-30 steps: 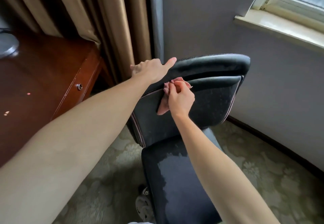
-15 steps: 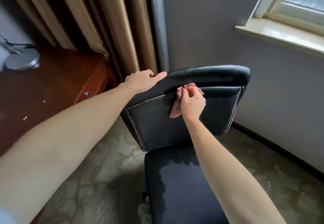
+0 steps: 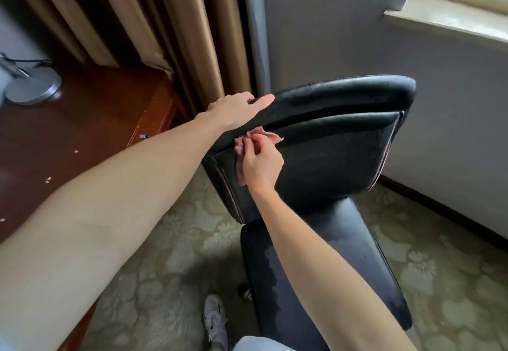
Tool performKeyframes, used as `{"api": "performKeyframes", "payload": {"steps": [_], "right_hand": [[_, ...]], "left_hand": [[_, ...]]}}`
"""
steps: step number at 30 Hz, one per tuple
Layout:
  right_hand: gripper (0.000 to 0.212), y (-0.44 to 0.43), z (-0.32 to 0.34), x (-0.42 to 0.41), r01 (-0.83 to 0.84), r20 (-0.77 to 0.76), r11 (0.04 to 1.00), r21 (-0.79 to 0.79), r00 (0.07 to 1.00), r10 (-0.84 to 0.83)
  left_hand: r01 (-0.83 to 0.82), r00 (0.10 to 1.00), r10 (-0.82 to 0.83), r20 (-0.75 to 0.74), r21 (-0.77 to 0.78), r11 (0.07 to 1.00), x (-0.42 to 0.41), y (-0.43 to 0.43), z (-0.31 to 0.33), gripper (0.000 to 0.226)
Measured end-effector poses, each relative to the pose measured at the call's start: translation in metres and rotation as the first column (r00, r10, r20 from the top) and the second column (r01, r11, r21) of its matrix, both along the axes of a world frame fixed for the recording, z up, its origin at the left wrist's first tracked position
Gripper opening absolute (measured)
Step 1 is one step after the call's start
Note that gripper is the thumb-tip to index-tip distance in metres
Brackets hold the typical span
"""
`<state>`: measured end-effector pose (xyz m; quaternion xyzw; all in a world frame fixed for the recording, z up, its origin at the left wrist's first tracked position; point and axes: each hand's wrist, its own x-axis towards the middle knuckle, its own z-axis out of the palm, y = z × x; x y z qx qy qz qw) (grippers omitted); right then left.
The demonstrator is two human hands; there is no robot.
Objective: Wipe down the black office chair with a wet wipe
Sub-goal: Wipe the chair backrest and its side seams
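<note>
Two bare arms reach forward from the bottom edge toward a black office chair (image 3: 330,152) in the middle of the view, its backrest tipped toward the camera. At about nine o'clock sits a dark wooden bench (image 3: 82,125) carrying the round metal base of a lamp (image 3: 33,90); tan curtains (image 3: 154,20) hang at eleven o'clock.

Moving right, the left hand (image 3: 233,110) rests over the top left corner of the backrest, fingers hooked behind the padded roll and thumb lying flat along its front, steadying the chair. Just below it, at the centre of the view, the right hand (image 3: 259,166) pinches a crumpled pink wet wipe (image 3: 254,139), fingertips closed on it and pressing it into the seam between the top roll and the back panel. Below, at six o'clock, the seat shows a wet patch, and one grey shoe (image 3: 215,320) stands on the patterned carpet (image 3: 170,254). A pale windowsill (image 3: 445,24) sits at one o'clock.

The likely risks: the chair probably stands on castors, so a hard push could roll or swivel it away if the steadying hold slackens. The bunched wipe may skip over the seam and leave dust there, or snag on the stitching and tear. The right side of the back panel looks dull and seems yet to be wiped.
</note>
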<state>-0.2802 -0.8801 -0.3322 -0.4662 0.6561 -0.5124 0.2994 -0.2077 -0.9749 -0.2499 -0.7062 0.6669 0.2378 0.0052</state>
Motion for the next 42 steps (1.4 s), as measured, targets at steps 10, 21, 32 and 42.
{"api": "performKeyframes", "payload": {"steps": [10,21,32,42], "right_hand": [[0.021,-0.006,0.013,-0.032,0.259,0.068,0.963,0.079,0.962,-0.265],[0.021,0.017,-0.01,0.043,0.106,-0.029,0.994,-0.006,0.994,-0.106],[0.017,-0.011,0.0,-0.006,0.286,-0.047,0.958,-0.01,0.957,-0.286],[0.02,0.026,-0.018,0.065,-0.014,-0.168,0.995,-0.102,0.986,-0.004]], "left_hand": [[0.069,0.993,-0.069,-0.091,0.002,0.998,0.02,0.007,-0.007,0.094],[0.095,0.99,-0.097,-0.1,-0.019,0.995,0.023,-0.003,-0.011,0.086],[0.077,0.991,-0.08,-0.108,-0.037,0.996,0.018,-0.006,-0.011,0.09],[0.123,0.985,-0.129,-0.112,-0.055,0.991,0.019,-0.006,-0.008,0.084]]}}
